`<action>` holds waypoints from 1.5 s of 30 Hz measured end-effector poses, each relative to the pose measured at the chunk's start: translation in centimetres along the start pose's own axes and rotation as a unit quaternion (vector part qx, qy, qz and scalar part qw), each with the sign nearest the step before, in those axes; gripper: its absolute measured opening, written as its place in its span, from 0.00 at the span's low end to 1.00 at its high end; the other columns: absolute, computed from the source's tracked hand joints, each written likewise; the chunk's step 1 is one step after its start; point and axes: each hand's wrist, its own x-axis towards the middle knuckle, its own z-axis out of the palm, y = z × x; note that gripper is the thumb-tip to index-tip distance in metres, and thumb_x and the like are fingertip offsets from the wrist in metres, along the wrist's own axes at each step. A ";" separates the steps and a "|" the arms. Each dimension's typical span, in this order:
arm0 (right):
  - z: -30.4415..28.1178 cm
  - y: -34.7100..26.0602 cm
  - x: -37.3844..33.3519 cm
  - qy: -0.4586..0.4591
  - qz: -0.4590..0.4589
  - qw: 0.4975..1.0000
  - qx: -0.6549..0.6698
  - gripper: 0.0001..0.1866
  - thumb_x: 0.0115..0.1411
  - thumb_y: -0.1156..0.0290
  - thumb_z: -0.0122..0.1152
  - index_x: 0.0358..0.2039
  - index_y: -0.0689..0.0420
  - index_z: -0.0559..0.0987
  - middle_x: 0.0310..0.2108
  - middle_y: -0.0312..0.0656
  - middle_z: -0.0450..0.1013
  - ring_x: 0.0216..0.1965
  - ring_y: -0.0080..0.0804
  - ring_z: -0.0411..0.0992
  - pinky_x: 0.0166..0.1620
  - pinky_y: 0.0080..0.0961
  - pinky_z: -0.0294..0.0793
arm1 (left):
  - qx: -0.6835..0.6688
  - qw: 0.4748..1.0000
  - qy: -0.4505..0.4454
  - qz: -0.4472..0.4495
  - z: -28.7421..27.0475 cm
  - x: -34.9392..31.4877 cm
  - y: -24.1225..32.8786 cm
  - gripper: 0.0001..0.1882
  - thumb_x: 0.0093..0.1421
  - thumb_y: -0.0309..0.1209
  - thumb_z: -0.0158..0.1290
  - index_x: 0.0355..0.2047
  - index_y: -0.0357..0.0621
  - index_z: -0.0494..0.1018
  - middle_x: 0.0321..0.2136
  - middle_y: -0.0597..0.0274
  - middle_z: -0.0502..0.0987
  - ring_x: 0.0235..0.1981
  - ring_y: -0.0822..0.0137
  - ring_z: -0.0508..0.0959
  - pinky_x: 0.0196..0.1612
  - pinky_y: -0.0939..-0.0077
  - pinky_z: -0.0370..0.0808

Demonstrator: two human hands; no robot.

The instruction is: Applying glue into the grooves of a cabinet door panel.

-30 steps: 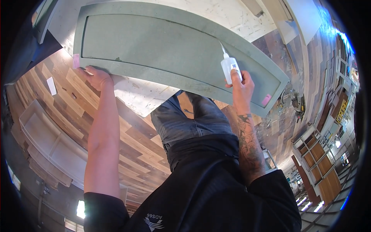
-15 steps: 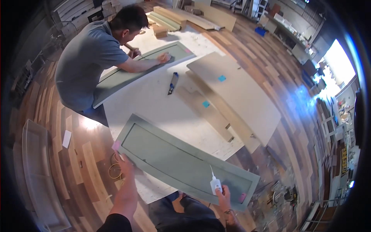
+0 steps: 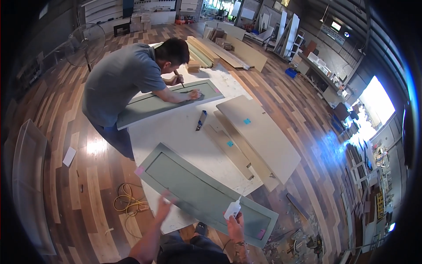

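Note:
A grey-green panel door (image 3: pixel 193 182) with a recessed centre lies across the near end of the white table (image 3: pixel 171 123). My right hand (image 3: pixel 236 226) grips a small white squeeze bottle (image 3: pixel 232 209) over the panel's right part, its thin nozzle pointing up and away. My left hand (image 3: pixel 164 206) hovers at the panel's near edge, slightly blurred, fingers apart and holding nothing. Pink tags stick to the panel's two ends. Farther off, a blue-and-black box cutter (image 3: pixel 201 120) lies on the table.
Across the table a co-worker (image 3: pixel 127 83) leans over a second grey-green panel (image 3: pixel 162 103), one hand holding a thin stick-like tool. Beige boards (image 3: pixel 259 132) with blue tags lie at the right. A yellow cable (image 3: pixel 127 200) coils on the floor at left.
My left hand has let go of the panel's left end and moved right along its near edge. The bottle in my right hand has shifted left. The view has tilted up.

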 end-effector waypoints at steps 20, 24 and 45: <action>9.9 2.0 -5.2 -0.033 -0.003 0.983 -0.178 0.27 0.64 0.81 0.62 0.63 0.61 0.66 0.56 0.43 0.72 0.57 0.32 0.73 0.60 0.29 0.74 | -0.172 0.926 -0.316 -0.116 7.7 -9.4 15.6 0.36 0.63 0.37 0.64 0.67 0.39 0.62 0.54 0.55 0.75 0.49 0.67 0.78 0.52 0.70 0.76; 5.2 0.2 -4.5 -0.081 -0.023 0.955 -0.286 0.30 0.62 0.76 0.66 0.63 0.62 0.68 0.58 0.46 0.72 0.59 0.35 0.72 0.61 0.32 0.73 | -0.171 0.936 -0.289 -0.105 11.5 -10.9 13.8 0.34 0.62 0.35 0.65 0.64 0.39 0.65 0.52 0.57 0.76 0.48 0.68 0.78 0.52 0.71 0.76; -33.4 -11.1 12.1 -0.004 0.063 0.840 -0.540 0.25 0.73 0.59 0.53 0.65 0.59 0.71 0.63 0.47 0.71 0.65 0.41 0.67 0.67 0.35 0.62 | 0.042 0.992 0.038 -0.111 25.6 -14.6 5.1 0.36 0.59 0.30 0.68 0.63 0.38 0.63 0.53 0.58 0.74 0.54 0.68 0.74 0.59 0.70 0.71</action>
